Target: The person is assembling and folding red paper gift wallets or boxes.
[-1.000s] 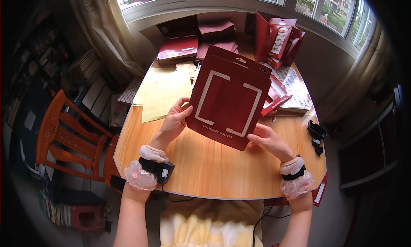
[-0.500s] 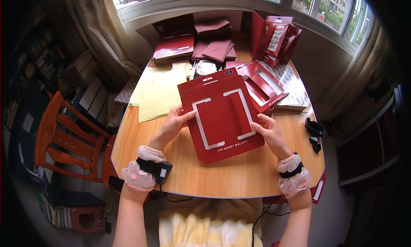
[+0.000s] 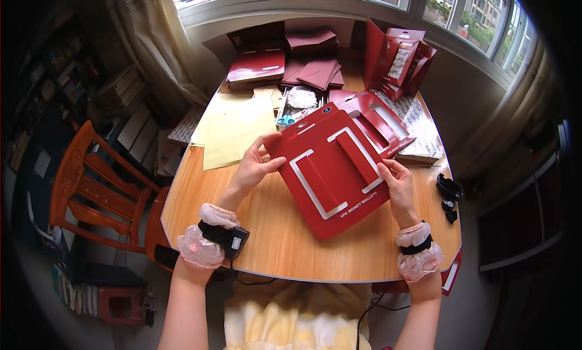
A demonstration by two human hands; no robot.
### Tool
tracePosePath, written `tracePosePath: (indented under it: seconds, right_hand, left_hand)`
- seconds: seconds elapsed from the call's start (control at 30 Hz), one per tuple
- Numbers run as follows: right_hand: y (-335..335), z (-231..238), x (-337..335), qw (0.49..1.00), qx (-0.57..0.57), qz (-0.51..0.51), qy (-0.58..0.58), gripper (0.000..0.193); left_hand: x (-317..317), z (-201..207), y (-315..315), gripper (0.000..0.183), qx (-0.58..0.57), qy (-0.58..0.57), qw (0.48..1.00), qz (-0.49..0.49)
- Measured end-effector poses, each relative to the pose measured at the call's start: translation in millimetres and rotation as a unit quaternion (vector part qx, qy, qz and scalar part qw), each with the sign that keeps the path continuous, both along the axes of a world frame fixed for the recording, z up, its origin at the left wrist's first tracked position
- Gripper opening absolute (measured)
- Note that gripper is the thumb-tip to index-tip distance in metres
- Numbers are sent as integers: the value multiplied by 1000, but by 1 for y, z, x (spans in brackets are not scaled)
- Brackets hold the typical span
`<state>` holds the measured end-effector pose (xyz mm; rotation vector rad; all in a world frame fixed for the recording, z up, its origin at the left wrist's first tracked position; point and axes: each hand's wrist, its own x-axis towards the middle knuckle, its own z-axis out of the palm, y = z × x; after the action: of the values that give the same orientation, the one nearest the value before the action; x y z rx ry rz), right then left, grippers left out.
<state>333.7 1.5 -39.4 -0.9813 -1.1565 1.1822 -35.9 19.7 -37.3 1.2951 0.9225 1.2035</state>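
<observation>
A flat red cardboard package (image 3: 319, 158) with white-edged cutouts and a hang hole hovers tilted over the table, in front of me. My left hand (image 3: 256, 168) pinches its upper left edge between thumb and fingers. On the opposite side, my right hand (image 3: 397, 183) grips the right edge, the thumb lying on the front face. Just behind it rests a second red package (image 3: 397, 121) with a cutout, partly covered by the held one. Both wrists wear frilly pink cuffs and black straps.
Stacked red packages (image 3: 257, 65) and dark red envelopes (image 3: 318, 74) stand at the back. Upright red packages (image 3: 400, 62) are at back right. Yellow paper (image 3: 236, 134) lies left, teal-handled scissors (image 3: 285, 120) behind the package. Small black items (image 3: 448, 186) sit by the right edge.
The held package has turned counter-clockwise and shifted slightly right, its left side moving up with my left hand. The teal handles behind it have come into view.
</observation>
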Motion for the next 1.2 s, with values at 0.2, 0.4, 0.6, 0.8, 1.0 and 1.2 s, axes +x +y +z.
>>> tracePosePath:
  seconds: [0.2,0.4,0.6,0.8,1.0,1.2]
  right_hand:
    - [9,-4,9,999,10,-43,23,23]
    - [12,0,22,998,24,-59,1,26]
    - [13,1,23,998,34,-55,-14,25]
    - [12,2,16,997,44,-55,-42,21]
    - [7,4,26,996,28,-69,-46,19]
    - [9,2,16,998,8,-50,-37,18]
  left_hand:
    - [0,3,-7,68,-5,24,999,-42]
    - [0,-9,2,51,-30,42,996,-74]
    - [-1,-7,-1,36,-77,77,993,-43]
    - [4,-12,-6,22,121,328,930,111]
    - [21,-2,-7,25,82,342,934,67]
    - [11,-6,-14,28,134,299,944,35]
